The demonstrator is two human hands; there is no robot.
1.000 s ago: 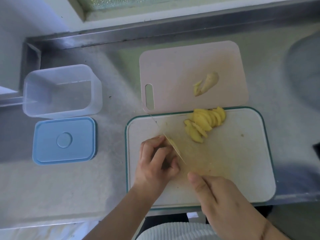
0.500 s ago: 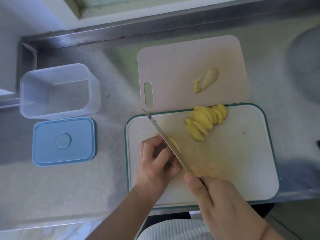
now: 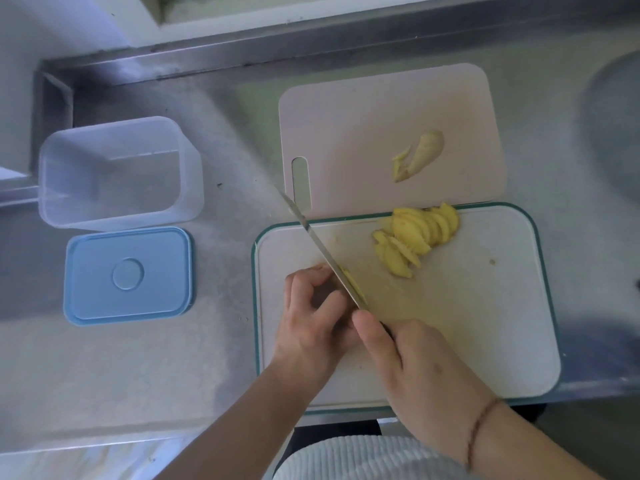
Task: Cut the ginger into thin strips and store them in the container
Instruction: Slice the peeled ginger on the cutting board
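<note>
My right hand (image 3: 415,362) grips the knife (image 3: 325,258), now lowered beside my curled left hand (image 3: 311,317) holding ginger (image 3: 353,282) on the white board (image 3: 485,306); container (image 3: 117,174) unchanged on worktop (image 3: 138,375).

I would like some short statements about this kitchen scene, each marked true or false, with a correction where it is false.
1. The right hand holds the knife. True.
2. The clear container already holds ginger strips. False: nothing shows inside it.
3. The blue lid lies on the counter beside the container, not on it. True.
4. The pile of ginger slices lies on the pink board. False: it lies on the white board with the green rim; the pink board bears only one uncut ginger piece.
5. The left hand rests on the blue lid. False: it is on the white board, fingers curled right beside the blade.
</note>
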